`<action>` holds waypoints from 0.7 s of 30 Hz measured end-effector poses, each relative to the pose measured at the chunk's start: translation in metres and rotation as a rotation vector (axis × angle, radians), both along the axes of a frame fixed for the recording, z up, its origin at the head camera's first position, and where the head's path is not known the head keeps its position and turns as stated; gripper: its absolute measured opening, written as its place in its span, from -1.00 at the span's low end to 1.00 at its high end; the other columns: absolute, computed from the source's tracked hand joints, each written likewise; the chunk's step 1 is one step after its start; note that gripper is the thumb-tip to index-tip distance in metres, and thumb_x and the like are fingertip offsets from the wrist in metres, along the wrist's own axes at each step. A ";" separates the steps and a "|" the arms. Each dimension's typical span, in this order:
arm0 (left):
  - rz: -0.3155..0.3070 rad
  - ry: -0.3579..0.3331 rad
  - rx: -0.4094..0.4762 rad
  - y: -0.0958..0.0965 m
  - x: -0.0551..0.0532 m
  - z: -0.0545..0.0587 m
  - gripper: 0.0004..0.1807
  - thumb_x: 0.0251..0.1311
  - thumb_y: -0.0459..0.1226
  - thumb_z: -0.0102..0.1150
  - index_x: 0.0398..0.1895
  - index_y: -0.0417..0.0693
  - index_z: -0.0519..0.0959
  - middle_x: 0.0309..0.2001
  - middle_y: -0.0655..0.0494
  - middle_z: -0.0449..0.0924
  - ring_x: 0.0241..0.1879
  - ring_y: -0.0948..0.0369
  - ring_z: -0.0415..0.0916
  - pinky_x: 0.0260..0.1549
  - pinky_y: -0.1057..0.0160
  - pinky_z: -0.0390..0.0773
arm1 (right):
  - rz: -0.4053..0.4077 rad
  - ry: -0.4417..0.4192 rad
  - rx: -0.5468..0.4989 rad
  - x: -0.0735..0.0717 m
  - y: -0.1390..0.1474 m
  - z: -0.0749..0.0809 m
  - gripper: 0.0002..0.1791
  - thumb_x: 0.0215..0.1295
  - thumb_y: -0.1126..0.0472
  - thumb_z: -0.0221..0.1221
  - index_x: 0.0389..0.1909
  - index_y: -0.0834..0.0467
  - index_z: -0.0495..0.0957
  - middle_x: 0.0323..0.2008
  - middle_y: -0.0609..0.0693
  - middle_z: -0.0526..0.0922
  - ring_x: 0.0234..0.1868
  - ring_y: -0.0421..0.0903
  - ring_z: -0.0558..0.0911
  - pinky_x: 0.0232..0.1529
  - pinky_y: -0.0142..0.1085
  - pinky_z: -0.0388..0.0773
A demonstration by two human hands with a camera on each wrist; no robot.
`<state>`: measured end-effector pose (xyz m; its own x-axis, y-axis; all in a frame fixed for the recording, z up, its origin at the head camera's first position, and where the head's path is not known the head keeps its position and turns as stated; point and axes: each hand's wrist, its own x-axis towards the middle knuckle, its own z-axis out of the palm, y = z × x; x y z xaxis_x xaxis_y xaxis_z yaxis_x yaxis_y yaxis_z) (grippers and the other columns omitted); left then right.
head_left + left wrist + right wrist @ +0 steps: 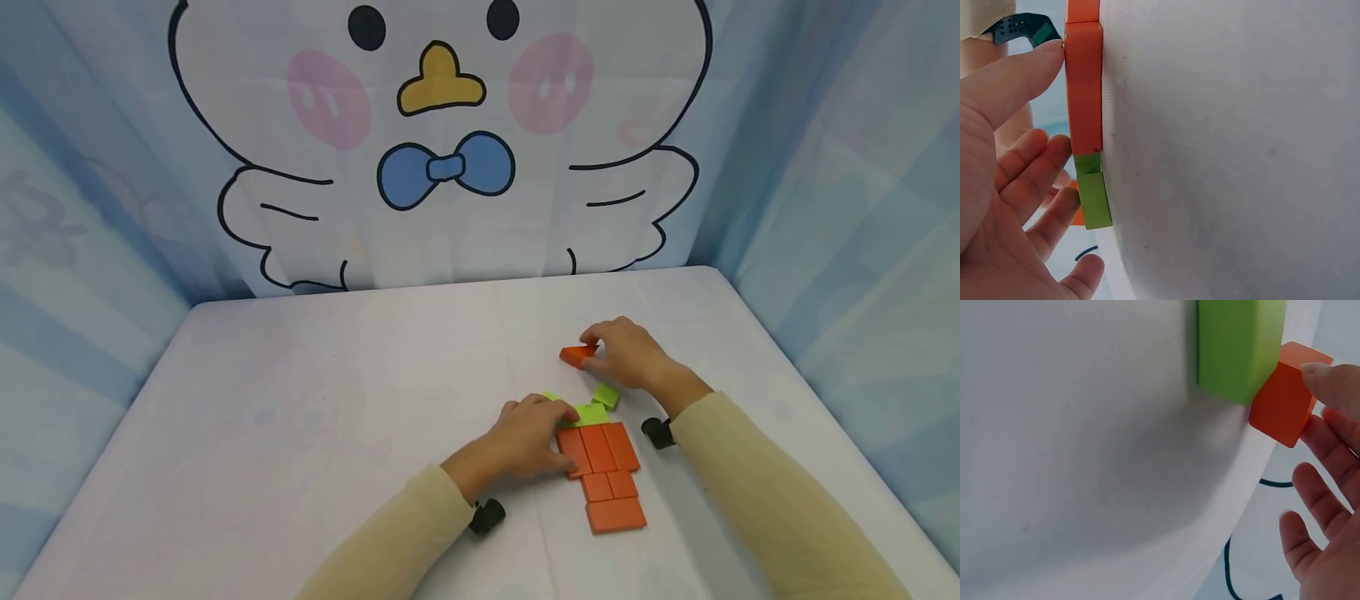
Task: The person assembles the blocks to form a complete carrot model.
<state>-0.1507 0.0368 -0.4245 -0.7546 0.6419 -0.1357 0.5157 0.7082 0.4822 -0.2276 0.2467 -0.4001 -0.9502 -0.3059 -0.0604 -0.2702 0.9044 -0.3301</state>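
Note:
My right hand (630,354) pinches an orange block (576,357) with slanted sides between thumb and fingers, beyond the other blocks. In the right wrist view, the thumb lies on one side of this orange block (1283,400) and a finger on the other. My left hand (525,437) rests at the left side of a flat arrangement of orange blocks (598,448), with light green blocks (592,415) at its far end. The left wrist view shows the thumb touching an orange block (1085,87) and fingertips by a green block (1095,201); the fingers are loosely bent.
A small green block (606,396) sits turned at an angle near the right wrist. The white table (300,433) extends far to the left of the blocks. Behind it hangs a curtain (450,233) with a cartoon bird, and more curtain closes both sides.

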 end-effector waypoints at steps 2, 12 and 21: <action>0.001 0.000 0.001 0.001 0.000 0.000 -0.40 0.11 0.04 0.46 0.21 0.13 0.53 0.11 0.36 0.54 0.27 0.23 0.30 0.19 0.07 0.29 | -0.001 0.002 -0.011 0.001 0.003 -0.002 -0.59 0.32 0.19 0.27 0.13 0.26 0.58 -0.01 0.15 0.62 0.08 0.16 0.47 0.16 0.09 0.40; 0.014 -0.002 0.009 0.000 0.000 0.000 -0.39 0.10 0.03 0.47 0.21 0.12 0.54 0.11 0.36 0.54 0.24 0.22 0.32 0.17 0.08 0.28 | 0.001 0.007 -0.075 0.003 0.009 -0.005 -0.64 0.35 0.26 0.22 0.11 0.30 0.56 0.04 0.22 0.61 0.12 0.20 0.48 0.23 0.11 0.37; 0.011 -0.010 0.016 0.000 0.001 0.000 -0.40 0.11 0.03 0.46 0.21 0.12 0.53 0.11 0.35 0.54 0.25 0.23 0.31 0.19 0.08 0.28 | -0.010 -0.035 -0.090 0.002 0.011 -0.002 -0.57 0.34 0.26 0.23 0.19 0.33 0.50 0.09 0.25 0.59 0.08 0.20 0.52 0.16 0.10 0.42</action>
<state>-0.1494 0.0367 -0.4241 -0.7603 0.6358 -0.1330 0.5033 0.7060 0.4982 -0.2260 0.2581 -0.4021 -0.9510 -0.3022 -0.0659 -0.2485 0.8733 -0.4190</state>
